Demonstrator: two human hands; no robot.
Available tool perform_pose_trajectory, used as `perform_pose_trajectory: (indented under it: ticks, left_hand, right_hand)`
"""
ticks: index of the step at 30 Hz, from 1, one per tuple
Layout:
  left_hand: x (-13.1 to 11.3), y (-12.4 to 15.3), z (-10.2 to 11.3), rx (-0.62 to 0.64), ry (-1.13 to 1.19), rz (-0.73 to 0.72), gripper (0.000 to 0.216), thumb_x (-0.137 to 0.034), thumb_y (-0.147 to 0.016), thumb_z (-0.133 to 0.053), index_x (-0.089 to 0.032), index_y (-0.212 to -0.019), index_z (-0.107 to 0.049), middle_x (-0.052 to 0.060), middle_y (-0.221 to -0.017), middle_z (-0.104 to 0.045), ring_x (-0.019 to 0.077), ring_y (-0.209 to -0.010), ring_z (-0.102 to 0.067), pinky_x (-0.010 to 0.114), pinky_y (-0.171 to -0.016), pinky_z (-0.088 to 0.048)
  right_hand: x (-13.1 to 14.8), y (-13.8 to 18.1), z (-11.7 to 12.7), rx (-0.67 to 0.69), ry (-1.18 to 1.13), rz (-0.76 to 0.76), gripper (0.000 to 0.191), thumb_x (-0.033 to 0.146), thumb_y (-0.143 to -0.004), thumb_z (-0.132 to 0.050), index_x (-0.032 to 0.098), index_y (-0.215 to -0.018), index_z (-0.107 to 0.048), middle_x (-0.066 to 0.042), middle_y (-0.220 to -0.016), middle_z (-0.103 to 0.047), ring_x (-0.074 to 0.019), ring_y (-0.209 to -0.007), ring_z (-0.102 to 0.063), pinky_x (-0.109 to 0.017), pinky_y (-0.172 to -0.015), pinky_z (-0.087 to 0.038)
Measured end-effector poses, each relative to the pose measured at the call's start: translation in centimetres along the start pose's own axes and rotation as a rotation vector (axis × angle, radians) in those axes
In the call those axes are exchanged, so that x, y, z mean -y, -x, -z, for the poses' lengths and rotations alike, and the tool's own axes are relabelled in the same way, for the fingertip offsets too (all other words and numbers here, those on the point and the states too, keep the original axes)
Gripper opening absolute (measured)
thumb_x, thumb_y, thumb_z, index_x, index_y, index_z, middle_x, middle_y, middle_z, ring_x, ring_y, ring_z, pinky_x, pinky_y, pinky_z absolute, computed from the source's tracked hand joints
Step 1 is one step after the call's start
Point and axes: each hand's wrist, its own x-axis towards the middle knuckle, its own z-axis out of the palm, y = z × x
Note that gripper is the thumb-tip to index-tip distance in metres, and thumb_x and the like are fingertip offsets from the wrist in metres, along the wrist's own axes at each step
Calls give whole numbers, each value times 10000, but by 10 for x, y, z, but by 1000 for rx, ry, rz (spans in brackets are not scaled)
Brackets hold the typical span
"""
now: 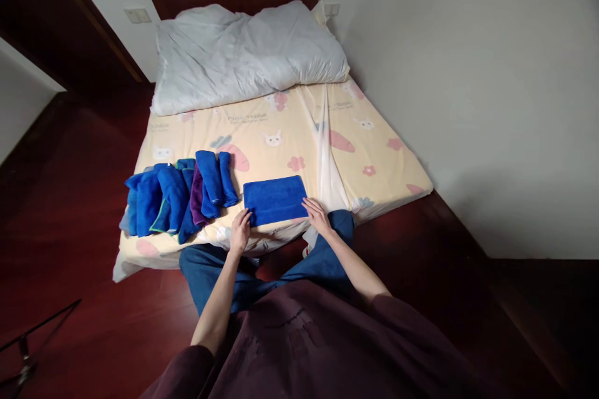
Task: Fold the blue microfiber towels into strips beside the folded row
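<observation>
A blue towel (276, 198), spread flat as a neat rectangle, lies near the front edge of the bed. At its near left corner my left hand (240, 232) pinches the cloth, where a small bit looks turned up. My right hand (318, 217) rests against the near right edge with its fingers stretched out on the fabric. To the left of my left hand sits a row of rolled or loosely folded towels, several of them blue (208, 176), with a purple towel (197, 193) among them. A narrow blue roll (227, 179) is nearest to the flat towel.
The bed (374, 153) has a yellow sheet printed with rabbits and carrots, wrinkled right of the towel. A bulky white quilt (253, 53) lies across its far end. A wall (468, 87) borders the right side. A dark stand (24, 358) is on the floor at lower left.
</observation>
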Motion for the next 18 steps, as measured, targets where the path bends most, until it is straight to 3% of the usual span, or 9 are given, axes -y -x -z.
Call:
perform_pose_trajectory:
  ticks: [4,9,14,18]
  left_hand:
    - [5,2,-3,164,-6,-78,480,-152,-997,-394,-214,-1403,-643,121,-1501,-603,267,-1489,-475,547,-1225,-435]
    - [6,6,-3,257,-36,-29,580,-134,-973,-362,-186,-1522,-540,111,-1569,-540,257,-1537,-407,547,-1271,-376]
    - [-3,6,2,298,-53,2,574,-276,-999,-446,-197,-1567,-474,106,-1627,-468,278,-1559,-367,556,-1289,-337]
    - [-8,3,1,295,-78,4,637,-267,-929,-549,-189,-1557,-479,127,-1622,-468,311,-1542,-394,565,-1267,-366]
  right_hand:
    - [-2,3,0,154,48,42,722,-47,-848,-375,250,-1446,-650,-38,-1515,-608,-218,-1465,-530,-513,-1206,-470]
    - [-3,5,1,169,31,48,620,25,-939,-388,222,-1480,-619,-59,-1542,-581,-209,-1485,-505,-475,-1242,-446]
    - [0,4,2,184,16,51,566,206,-978,-556,219,-1544,-548,-88,-1582,-535,-254,-1508,-474,-503,-1253,-427]
    - [1,3,2,199,12,20,593,179,-951,-568,236,-1541,-551,-80,-1582,-535,-257,-1510,-471,-508,-1251,-427]
